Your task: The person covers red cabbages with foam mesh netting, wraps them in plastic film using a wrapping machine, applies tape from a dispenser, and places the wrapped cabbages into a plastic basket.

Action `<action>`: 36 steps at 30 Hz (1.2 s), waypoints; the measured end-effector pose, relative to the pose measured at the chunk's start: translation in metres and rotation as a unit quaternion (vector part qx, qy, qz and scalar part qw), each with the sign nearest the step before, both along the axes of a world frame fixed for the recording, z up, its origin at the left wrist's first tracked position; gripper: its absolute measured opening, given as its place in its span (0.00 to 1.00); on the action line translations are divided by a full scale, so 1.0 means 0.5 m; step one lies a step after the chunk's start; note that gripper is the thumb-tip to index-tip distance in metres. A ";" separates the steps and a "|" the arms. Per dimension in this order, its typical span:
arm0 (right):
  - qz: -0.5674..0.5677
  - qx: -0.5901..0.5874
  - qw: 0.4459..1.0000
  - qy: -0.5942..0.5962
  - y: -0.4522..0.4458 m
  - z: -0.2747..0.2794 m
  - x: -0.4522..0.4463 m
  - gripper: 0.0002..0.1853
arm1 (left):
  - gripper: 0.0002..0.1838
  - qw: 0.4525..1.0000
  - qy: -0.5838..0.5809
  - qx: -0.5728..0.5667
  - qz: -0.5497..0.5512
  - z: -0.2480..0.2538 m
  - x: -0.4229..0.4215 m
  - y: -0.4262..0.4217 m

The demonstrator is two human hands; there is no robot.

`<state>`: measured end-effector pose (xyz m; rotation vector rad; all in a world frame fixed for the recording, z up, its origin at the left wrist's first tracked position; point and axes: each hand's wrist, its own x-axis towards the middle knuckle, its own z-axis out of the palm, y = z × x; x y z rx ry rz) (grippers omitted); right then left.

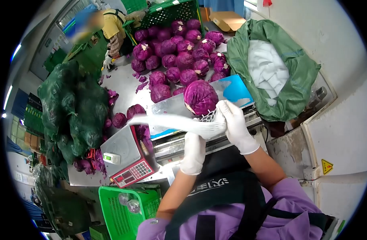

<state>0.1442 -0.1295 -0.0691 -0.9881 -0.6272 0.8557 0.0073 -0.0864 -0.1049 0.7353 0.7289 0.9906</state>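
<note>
Beside the red cabbage (201,98), right fingers (226,111) pinch white netting (205,127); left hand (194,154), can't tell

Single head cam, fisheye (black rounded corners), looks fwd & down over wearer's apron (227,200); L hand (193,155) & R hand (237,130) close, worktable (121,92) mid-dist., green crate (161,15) farther off.

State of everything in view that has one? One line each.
Right hand: gloved, closed on net
Left hand: gloved, below net, grip unclear
Net: stretched at cabbage end, other end loose
Near cabbage: mostly uncovered
Pile: loose, unwrapped
Crate: tipped
Scale: small white item on pan; display unreadable
Green sack: open, white pieces inside
Basket: upright, open, wrapped cabbages inside
Mesh sacks: filled
Carton: open
</note>
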 end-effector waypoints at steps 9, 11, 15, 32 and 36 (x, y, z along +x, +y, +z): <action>0.381 -0.135 0.875 -0.268 -0.063 0.023 0.053 0.15 | 0.17 0.953 -0.070 -0.247 -0.163 0.185 -0.023 0.017; 0.222 -0.168 0.917 -0.286 -0.048 0.031 0.120 0.13 | 0.17 0.959 -0.018 -0.184 -0.216 0.133 -0.044 0.016; 0.086 -0.110 0.984 -0.114 -0.033 0.030 0.179 0.10 | 0.15 0.925 -0.059 -0.096 -0.363 0.110 -0.035 -0.018; 0.228 0.049 0.971 0.054 -0.053 0.029 0.098 0.17 | 0.24 0.915 -0.323 -0.064 -0.235 0.158 -0.112 0.060; 0.289 0.131 0.880 0.353 -0.064 0.034 0.085 0.25 | 0.27 0.992 -0.033 0.110 -0.054 0.128 -0.077 0.035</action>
